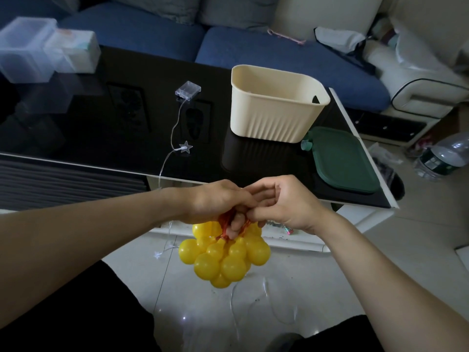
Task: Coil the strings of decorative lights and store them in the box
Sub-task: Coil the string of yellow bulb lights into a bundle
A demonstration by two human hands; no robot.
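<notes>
Below, one yellow bulb cluster, two hands.

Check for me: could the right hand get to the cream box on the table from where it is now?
Probably yes. The cream box stands open-topped just beyond the right hand, with bare table between. But that hand shares the grip on the yellow bulb bundle with the left hand.

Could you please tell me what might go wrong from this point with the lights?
The clear wire trails off the table to loops on the floor; feet could snag it and drag the battery case off. The yellow bulbs hang only from the red cord both hands pinch; a loose grip might uncoil them.
</notes>
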